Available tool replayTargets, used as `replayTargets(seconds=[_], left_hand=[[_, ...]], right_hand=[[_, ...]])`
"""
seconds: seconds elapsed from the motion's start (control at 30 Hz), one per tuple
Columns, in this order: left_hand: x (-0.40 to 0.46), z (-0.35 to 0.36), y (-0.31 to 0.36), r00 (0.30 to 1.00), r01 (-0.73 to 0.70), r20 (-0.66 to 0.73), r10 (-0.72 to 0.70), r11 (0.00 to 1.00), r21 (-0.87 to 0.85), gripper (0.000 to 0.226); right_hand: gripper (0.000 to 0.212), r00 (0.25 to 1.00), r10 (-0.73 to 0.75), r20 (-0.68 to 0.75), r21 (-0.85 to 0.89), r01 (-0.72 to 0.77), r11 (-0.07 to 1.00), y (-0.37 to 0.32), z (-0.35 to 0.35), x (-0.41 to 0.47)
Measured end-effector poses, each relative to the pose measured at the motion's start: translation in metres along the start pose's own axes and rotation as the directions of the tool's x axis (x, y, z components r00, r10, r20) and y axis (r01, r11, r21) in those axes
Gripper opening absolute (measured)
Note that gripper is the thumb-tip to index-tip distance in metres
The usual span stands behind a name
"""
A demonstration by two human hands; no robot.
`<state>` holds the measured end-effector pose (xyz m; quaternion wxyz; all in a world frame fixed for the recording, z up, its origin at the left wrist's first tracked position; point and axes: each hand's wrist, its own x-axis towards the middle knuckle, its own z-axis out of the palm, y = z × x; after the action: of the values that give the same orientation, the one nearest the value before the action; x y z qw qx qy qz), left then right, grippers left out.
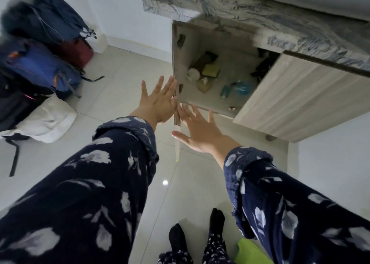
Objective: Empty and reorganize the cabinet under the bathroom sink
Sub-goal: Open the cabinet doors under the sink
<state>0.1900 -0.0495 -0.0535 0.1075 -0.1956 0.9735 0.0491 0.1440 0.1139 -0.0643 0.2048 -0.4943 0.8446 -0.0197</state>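
The cabinet (218,108) under the marble sink counter (250,13) stands with its left door (177,111) swung out edge-on toward me and the right door (300,95) shut. My left hand (158,101) is spread flat against the outer side of the open door. My right hand (197,131) is spread on the door's inner side, fingers apart, holding nothing. Inside lie a white jar (193,73), a yellow-green sponge (210,70), a pale pump bottle (204,84), a blue plastic bag (241,88) and a dark box (205,60).
Backpacks (40,63) and a white bag (48,121) are piled on the tiled floor at the left wall. My feet in black socks (177,237) stand below, beside a green object (250,251). A light reflection shows on the glossy tiles.
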Motion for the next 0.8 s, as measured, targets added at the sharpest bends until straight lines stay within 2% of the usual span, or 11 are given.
replayTargets(seconds=[0.3, 0.43, 0.53, 0.73, 0.8], left_hand=[[-0.023, -0.013, -0.07, 0.998, 0.047, 0.027, -0.048, 0.998, 0.044, 0.053], [-0.031, -0.006, -0.075, 0.994, 0.109, 0.008, -0.11, 0.993, 0.044, 0.058], [-0.037, 0.001, -0.072, 0.981, 0.195, 0.004, -0.196, 0.978, 0.08, 0.07], [-0.046, 0.006, -0.062, 0.954, 0.294, -0.025, -0.298, 0.949, -0.111, 0.088], [-0.045, 0.005, -0.056, 0.946, 0.32, -0.016, -0.324, 0.94, -0.115, 0.088]], right_hand=[[0.071, 0.994, -0.102, 0.024, -0.055, 0.104, 0.993, -0.061, 0.004, 0.045], [0.069, 0.997, -0.059, 0.047, -0.123, 0.064, 0.99, -0.057, -0.001, 0.054], [0.067, 0.998, -0.018, 0.052, -0.155, 0.025, 0.988, -0.054, -0.015, 0.059], [0.063, 1.0, 0.021, 0.023, -0.187, -0.016, 0.982, -0.04, -0.037, 0.058], [0.062, 0.999, 0.034, 0.021, -0.166, -0.03, 0.986, -0.034, -0.039, 0.055]])
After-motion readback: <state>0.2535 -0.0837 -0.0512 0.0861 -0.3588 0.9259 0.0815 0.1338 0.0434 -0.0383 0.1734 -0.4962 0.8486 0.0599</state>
